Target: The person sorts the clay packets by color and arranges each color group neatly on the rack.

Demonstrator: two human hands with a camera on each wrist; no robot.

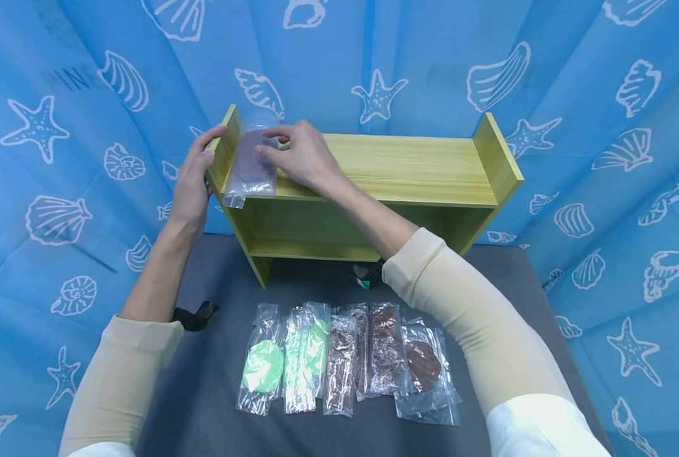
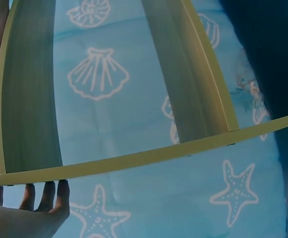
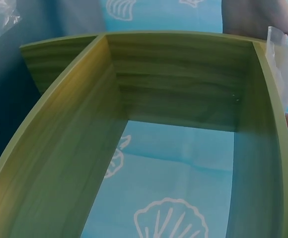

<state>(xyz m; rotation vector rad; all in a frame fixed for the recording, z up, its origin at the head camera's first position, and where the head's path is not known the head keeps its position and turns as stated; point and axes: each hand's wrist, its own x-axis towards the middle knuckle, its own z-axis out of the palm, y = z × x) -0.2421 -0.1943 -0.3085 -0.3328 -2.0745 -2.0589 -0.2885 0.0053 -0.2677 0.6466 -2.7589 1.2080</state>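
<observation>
On the top board of a yellow-green wooden shelf, at its left end, lies a clear plastic packet with a flat mauve content. Its lower end hangs over the front edge; in the right wrist view the clear packet end droops past the board. My right hand is over the packet, thumb and forefinger apart, their tips on its right side. At the left side panel my left hand rests, fingers reaching to the top edge. Its fingertips touch the panel's outer face in the left wrist view.
In front of the shelf, the dark grey table bears clear packets with green contents, brown contents and a brown disc. A black strap shows near the left forearm. A blue shell-print curtain hangs behind.
</observation>
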